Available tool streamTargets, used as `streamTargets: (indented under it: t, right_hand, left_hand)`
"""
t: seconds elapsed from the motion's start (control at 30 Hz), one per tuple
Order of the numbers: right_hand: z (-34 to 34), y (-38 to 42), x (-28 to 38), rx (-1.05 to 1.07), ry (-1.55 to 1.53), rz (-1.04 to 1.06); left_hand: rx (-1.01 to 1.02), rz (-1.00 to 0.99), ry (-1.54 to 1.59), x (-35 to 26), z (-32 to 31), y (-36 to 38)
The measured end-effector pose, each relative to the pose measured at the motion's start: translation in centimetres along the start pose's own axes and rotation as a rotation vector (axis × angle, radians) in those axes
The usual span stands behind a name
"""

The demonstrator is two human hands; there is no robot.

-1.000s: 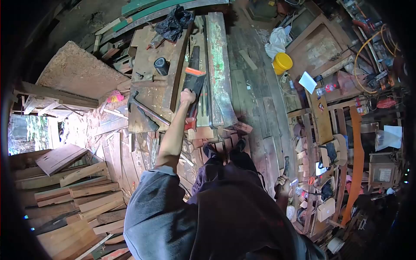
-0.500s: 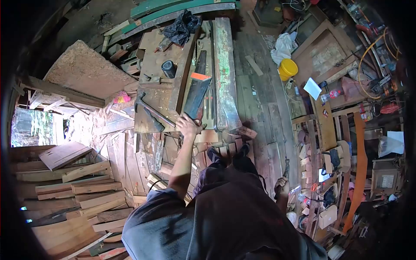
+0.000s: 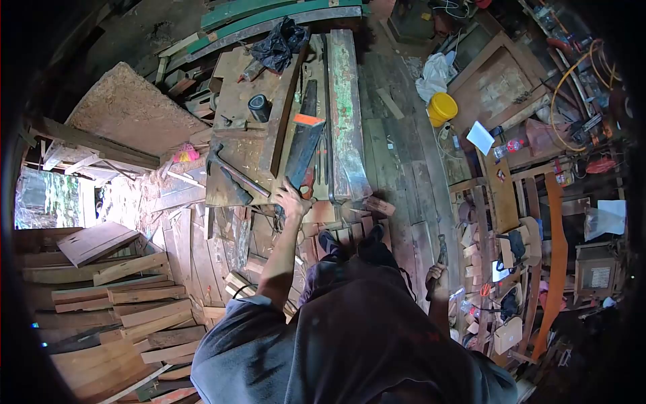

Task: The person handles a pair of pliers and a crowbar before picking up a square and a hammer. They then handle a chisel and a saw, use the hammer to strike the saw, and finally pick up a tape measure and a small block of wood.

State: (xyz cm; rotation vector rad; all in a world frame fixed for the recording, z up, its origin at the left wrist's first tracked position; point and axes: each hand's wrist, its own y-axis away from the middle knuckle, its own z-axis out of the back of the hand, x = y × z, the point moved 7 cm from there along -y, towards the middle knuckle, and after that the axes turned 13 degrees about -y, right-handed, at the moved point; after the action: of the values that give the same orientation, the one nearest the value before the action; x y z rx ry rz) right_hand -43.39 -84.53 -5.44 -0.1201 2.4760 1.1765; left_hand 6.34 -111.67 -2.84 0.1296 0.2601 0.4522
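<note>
My left hand [image 3: 291, 200] lies at the near edge of the workbench, fingers spread, at the lower end of a dark flat piece with an orange end [image 3: 301, 151]. Right by its fingertips is a red handle [image 3: 307, 180]. A claw hammer [image 3: 235, 170] rests on the bench to the left of this hand. Low at my right side, my right hand [image 3: 437, 275] is closed around a dark hand tool [image 3: 442, 250] whose narrow end points away from me. The tool's exact kind I cannot tell.
A worn plank with flaking green paint [image 3: 344, 111] runs along the bench's right side. Farther back are a black cup [image 3: 260, 106] and a black plastic bag [image 3: 281, 44]. A yellow bucket [image 3: 442, 108] stands on the right. Stacked boards [image 3: 145, 296] fill the lower left.
My left hand has shifted slightly, and more of the red handle shows beside it. My right hand has risen a little with the dark tool still in it.
</note>
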Motion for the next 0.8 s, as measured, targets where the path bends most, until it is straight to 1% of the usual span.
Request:
streamTargets:
  t: [0.1, 0.13, 0.23, 0.33, 0.43, 0.53, 0.67, 0.77, 0.8]
  right_hand:
    - [-0.8, 0.0, -0.4, 0.003, 0.015, 0.013]
    - [-0.8, -0.3, -0.2, 0.018, 0.020, 0.019]
    - [-1.1, -0.3, -0.4, 0.008, 0.005, 0.041]
    - [-1.9, -0.4, -1.4, 0.013, 0.014, 0.016]
    - [-1.7, -0.9, -1.0, 0.004, 0.046, 0.018]
    - [-1.1, -1.5, -0.1, -0.013, 0.080, 0.042]
    - [-0.8, -1.7, -0.2, -0.030, 0.086, 0.013]
    - [-0.6, -1.8, -0.2, -0.043, 0.036, 0.024]
    - [-0.5, -1.8, -0.1, -0.037, 0.039, 0.029]
  left_hand:
    - [0.042, 0.022, -0.043, -0.1, -0.7, 0.4]
    - [0.078, 0.023, 0.077, 0.3, -1.3, 0.1]
    - [0.097, 0.005, 0.051, 0.4, -1.8, 0.0]
    - [0.057, -0.017, 0.013, 0.5, -1.6, 0.1]
    - [0.037, 0.013, -0.140, 0.4, -1.5, 0.1]
    - [-0.047, 0.045, -0.130, -0.1, 0.8, 0.6]
    - [-0.059, -0.087, -0.195, 0.4, -1.2, -1.1]
    - [-0.076, -0.152, -0.152, 1.5, -4.2, -3.3]
    - [-0.047, -0.196, -0.200, 0.5, -2.3, -2.8]
